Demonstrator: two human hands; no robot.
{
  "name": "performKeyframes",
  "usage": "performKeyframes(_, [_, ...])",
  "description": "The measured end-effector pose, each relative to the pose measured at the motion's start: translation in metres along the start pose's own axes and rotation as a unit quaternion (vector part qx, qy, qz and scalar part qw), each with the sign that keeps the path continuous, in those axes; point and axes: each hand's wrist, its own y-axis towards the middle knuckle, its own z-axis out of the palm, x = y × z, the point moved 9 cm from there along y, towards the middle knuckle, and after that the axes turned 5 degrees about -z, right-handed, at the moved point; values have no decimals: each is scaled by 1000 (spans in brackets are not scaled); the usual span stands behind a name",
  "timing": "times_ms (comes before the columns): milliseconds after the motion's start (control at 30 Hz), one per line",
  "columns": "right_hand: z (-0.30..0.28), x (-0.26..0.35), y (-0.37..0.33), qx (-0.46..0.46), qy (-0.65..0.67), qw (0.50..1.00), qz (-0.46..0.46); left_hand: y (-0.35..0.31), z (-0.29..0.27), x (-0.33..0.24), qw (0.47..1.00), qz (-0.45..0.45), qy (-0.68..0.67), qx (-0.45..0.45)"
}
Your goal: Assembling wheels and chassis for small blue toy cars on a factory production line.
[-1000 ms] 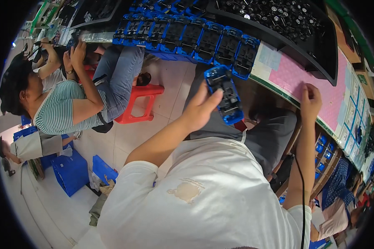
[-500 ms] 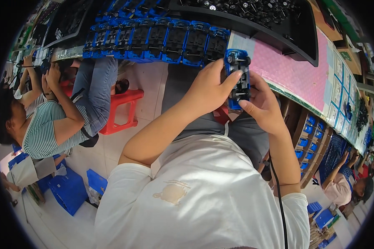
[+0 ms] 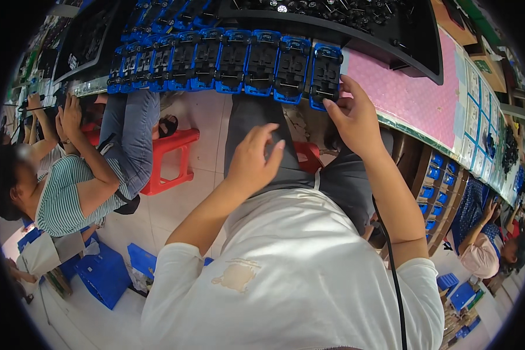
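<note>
Blue toy cars [image 3: 233,61] with black undersides facing up stand side by side in a row along the table's near edge. At the right end of the row is one more toy car [image 3: 325,73], its underside also up. My right hand [image 3: 355,119] grips this car at its near right corner, thumb at the near end and forefinger along the side. Over my lap, my left hand [image 3: 253,160] is held in the air with fingers apart and nothing in it.
A black tray [image 3: 355,44] of small wheels on axles stands behind the row, over a pink sheet [image 3: 411,96]. Lower right, a wooden rack [image 3: 417,201] holds blue car parts. Co-workers sit left and right. A red stool [image 3: 175,157] stands on the left.
The toy car that both hands held over the table edge now lies at the row's right end. My left hand has let go and drawn back toward my lap.
</note>
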Motion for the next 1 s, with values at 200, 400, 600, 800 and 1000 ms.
performKeyframes(200, [5, 2, 6, 21, -10, 1000, -19, -1, 4, 70, 991, 4, 98, -91])
performKeyframes(400, [-102, -32, -40, -105, 36, 993, 51, 14, 0, 89, 989, -42, 111, -89])
performKeyframes(600, [-243, -102, -223, -359, -129, 914, 136, 20, 9, 94, 990, -58, 91, -91])
performKeyframes(800, [-191, -181, -426, -384, -174, 854, 304, 33, 31, 85, 990, -22, 124, -63])
performKeyframes(1000, [-96, -161, -306, -252, -170, 940, 152, 42, 48, 34, 977, 13, 208, -49])
